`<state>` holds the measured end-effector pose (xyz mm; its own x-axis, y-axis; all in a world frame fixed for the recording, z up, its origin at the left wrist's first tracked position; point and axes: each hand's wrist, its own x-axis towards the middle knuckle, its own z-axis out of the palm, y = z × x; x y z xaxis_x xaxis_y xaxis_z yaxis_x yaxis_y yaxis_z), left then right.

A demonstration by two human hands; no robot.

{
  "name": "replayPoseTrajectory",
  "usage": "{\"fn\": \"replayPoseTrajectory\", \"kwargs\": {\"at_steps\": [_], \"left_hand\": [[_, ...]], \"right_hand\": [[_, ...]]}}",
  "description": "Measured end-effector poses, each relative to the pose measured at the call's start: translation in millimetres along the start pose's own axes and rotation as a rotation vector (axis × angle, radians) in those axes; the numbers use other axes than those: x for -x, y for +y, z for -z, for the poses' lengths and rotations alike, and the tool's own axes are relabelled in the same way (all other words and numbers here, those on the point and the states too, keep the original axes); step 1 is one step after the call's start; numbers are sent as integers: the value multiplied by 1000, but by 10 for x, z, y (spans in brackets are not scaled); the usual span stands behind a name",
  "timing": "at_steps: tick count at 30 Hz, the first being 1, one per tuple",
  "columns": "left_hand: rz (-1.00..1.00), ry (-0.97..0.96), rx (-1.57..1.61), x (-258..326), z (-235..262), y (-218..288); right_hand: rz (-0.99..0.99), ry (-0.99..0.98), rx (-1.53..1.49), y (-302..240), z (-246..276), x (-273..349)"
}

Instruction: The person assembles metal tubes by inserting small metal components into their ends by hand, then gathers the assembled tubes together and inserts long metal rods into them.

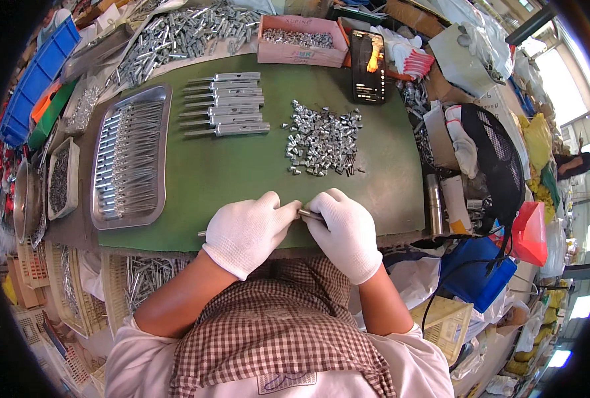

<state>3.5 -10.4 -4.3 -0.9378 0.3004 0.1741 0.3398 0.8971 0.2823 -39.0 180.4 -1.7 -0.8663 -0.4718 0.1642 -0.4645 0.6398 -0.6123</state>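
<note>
One metal rod point(313, 215), slim, silvery

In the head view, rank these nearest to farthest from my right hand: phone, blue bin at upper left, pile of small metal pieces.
From your right hand:
1. Pile of small metal pieces, just beyond it on the green mat
2. Phone, past the pile, slightly right
3. Blue bin, far upper left
</note>
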Motion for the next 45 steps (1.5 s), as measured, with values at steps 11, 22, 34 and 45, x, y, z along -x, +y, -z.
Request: {"fn": "replayPoseTrajectory", "kwargs": {"at_steps": [11, 22, 34, 45], "left_hand": [[-18, -65, -73, -27, 14, 17], [0, -84, -83, -10, 11, 18], [-111, -147, -210, -168, 9, 159], [-28, -23, -55, -1, 5, 69]], "right_hand": [[-454, 114, -1296, 55, -19, -234], [-105, 337, -1841, 42, -360, -298], [15, 516, -1355, -42, -462, -161], [-127, 511, -1781, 105, -349, -256]]}}
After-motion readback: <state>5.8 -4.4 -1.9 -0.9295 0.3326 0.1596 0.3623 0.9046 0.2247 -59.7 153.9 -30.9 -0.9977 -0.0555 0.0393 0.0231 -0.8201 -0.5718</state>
